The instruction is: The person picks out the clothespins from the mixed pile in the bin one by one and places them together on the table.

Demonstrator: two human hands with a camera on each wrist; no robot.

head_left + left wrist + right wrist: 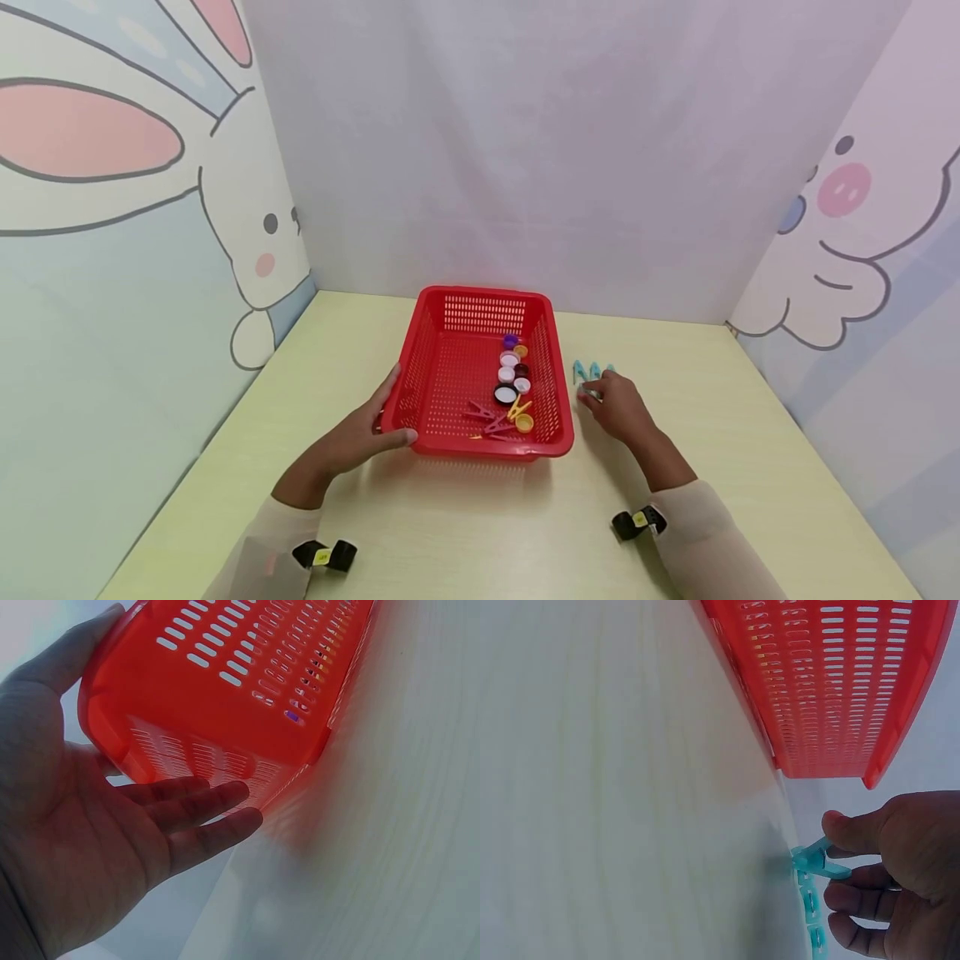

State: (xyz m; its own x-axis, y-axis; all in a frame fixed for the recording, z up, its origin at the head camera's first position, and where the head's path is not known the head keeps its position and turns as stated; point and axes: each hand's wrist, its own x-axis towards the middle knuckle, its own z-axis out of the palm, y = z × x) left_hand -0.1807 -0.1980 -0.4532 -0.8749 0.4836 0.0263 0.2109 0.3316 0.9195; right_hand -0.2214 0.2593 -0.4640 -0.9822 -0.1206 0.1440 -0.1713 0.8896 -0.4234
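A red plastic basket (435, 367) stands on the table. My left hand (356, 433) rests at its near left corner, thumb on the front rim and fingers stretched along the left side. In the left wrist view the fingers lie spread against the outer wall. Right of the basket, my right hand (618, 407) pinches a teal clothespin (814, 861) between thumb and fingers, low by the tabletop. More teal clothespins (579, 372) stand in a row just beyond that hand, partly hidden by it.
Inside the basket, along its right side, lie several bottle caps (510, 359) in purple, yellow, white and black. Red clothespins (498, 426) and a yellow clothespin (516, 408) lie near the front. A pale curtain (510, 167) hangs behind the table, with cartoon-printed panels either side.
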